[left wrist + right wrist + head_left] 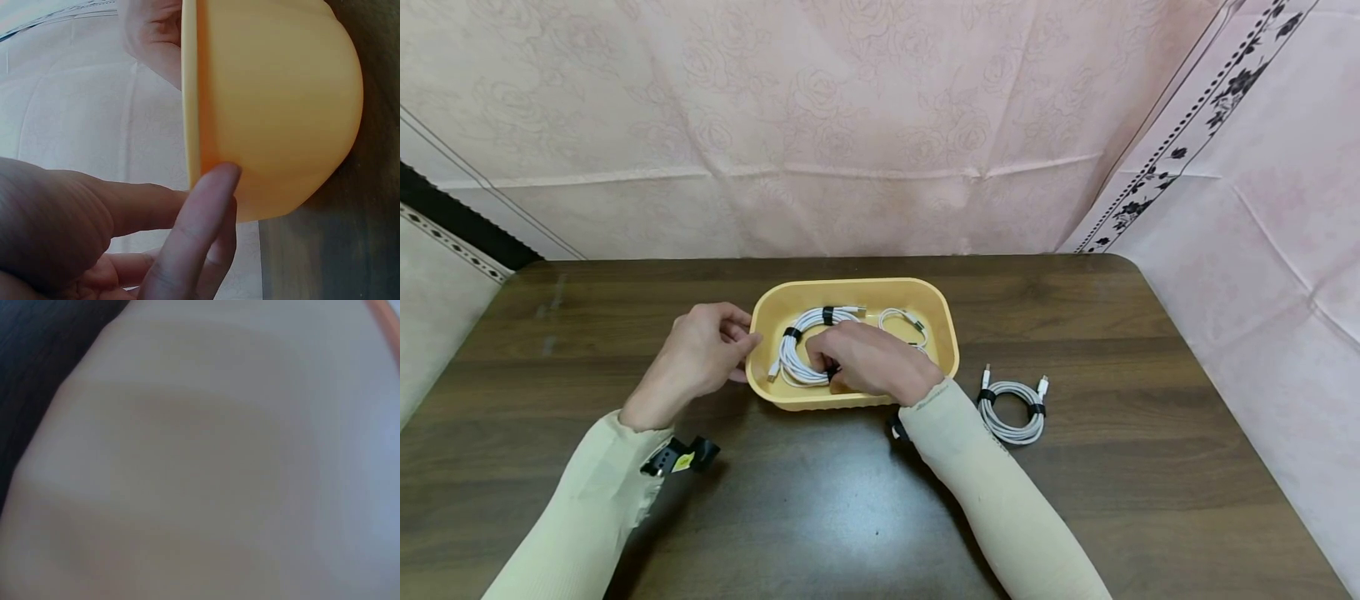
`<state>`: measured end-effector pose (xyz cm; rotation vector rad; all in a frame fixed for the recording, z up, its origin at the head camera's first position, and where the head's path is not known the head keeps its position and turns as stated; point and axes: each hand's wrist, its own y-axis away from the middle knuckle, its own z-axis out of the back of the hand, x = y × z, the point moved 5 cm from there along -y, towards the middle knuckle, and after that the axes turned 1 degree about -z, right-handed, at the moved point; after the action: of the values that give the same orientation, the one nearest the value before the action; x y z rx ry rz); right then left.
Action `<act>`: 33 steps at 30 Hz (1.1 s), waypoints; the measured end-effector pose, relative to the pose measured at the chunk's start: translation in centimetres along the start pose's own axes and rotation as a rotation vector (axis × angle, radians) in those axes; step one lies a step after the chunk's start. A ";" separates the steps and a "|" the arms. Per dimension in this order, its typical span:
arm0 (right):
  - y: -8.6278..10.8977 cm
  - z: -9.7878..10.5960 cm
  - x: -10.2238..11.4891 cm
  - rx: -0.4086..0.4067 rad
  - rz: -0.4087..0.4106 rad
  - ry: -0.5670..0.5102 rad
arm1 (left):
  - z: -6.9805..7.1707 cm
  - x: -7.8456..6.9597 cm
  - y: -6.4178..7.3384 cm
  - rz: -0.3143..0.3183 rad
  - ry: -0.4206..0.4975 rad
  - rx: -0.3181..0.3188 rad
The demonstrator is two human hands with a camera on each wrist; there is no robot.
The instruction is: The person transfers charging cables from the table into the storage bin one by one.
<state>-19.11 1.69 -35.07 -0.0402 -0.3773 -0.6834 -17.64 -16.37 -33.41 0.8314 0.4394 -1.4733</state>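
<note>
Beyond the far edge of the table (1150, 467) hangs a rose-patterned cloth (865, 108); towards the table's right edge, a grey cable coil (1015, 412) with two black ties lies just outside the near-right corner of a yellow plastic basket (850, 290), which stands near the middle of the far edge; inside it, a white cable coil (790, 354) occupies the left end and a thinner white cable (892, 314) the right; the right hand (868, 358) and its cream sleeve (1000, 492) cross the basket's near rim and hide part of both; that hand bends downward over the larger coil, its fingers curled, though whether they grip it I cannot tell; the left hand (703, 350), coming from the near left, holds the basket's left rim between thumb and fingers.
</note>
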 end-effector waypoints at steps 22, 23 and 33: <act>0.0 -0.3 -0.1 0.000 0.005 0.006 | 0.0 0.1 0.0 0.015 0.006 0.011; 0.0 -0.3 -0.1 -0.002 0.008 0.007 | 0.0 0.1 0.0 0.015 0.008 0.011; -0.1 -0.2 -0.1 0.002 0.025 0.016 | 0.0 0.1 0.0 0.015 0.005 0.003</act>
<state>-19.19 1.63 -35.27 -0.0371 -0.3612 -0.6579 -17.69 -16.48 -33.49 0.8397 0.4339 -1.4585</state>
